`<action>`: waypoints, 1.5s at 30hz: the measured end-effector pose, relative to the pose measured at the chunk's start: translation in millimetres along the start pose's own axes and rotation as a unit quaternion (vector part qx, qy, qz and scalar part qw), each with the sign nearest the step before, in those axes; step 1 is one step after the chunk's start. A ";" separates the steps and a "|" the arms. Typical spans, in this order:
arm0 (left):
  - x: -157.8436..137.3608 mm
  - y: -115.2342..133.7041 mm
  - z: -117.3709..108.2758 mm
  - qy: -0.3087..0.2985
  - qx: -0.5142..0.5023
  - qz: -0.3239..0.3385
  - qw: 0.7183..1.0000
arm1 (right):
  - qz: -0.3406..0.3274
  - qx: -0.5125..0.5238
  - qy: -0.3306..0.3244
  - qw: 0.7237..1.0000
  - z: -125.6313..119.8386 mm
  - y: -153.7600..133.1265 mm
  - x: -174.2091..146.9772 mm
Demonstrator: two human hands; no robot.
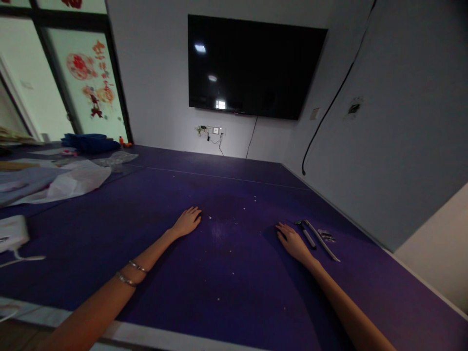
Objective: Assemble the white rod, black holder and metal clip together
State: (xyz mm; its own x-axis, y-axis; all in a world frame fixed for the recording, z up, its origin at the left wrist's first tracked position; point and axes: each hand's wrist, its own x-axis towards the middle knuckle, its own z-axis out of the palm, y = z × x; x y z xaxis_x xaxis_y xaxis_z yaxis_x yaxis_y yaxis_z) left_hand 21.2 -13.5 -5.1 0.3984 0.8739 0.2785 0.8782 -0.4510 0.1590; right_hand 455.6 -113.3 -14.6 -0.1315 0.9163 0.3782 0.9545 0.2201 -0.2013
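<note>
My left hand [186, 222] lies palm down on the purple tabletop [237, 273], its fingers stretched out and holding nothing. Two bracelets circle that forearm. Also resting flat on the surface is my right hand [293, 242], fingers extended, with nothing in its grasp. Just right of it lies a slim dark-and-grey tool with a green head [308, 236], which looks like a razor. Beside that tool is a long pale curved strip [322, 241], and past it a small dark-patterned packet [326, 236]. Small white scraps are scattered between and around my hands.
Left on the table are white sheeting [78, 179], clear plastic [119, 158], folded blue cloth [89, 142] and a white device [13, 233] with a cord. A television [256, 66] hangs on the far wall. A black cable [331, 105] dangles at the right wall.
</note>
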 end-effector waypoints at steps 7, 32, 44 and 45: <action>-2.3 0.5 -1.7 -0.003 0.006 -0.001 1.000 | 0.003 0.010 0.006 1.000 2.3 2.7 -0.1; -4.2 0.5 -2.9 -0.004 -0.007 -0.003 1.000 | 0.003 0.038 0.038 0.999 -11.0 9.4 5.9; -2.2 -5.3 1.4 0.000 -0.014 -0.002 1.000 | 0.201 -0.083 -0.055 0.975 -72.9 33.4 -12.4; -2.4 -5.2 1.3 0.001 -0.013 -0.001 1.000 | 0.195 -0.081 -0.065 0.975 -70.6 33.4 -13.7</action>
State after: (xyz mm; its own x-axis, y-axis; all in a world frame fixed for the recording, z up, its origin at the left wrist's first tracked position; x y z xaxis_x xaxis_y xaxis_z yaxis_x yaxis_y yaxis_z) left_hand 15.9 -13.0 -7.8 0.3962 0.8743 0.2804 0.8720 -0.4539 0.1832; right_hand 508.2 -142.1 37.3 0.2282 0.9566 0.1815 0.9669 -0.2008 -0.1575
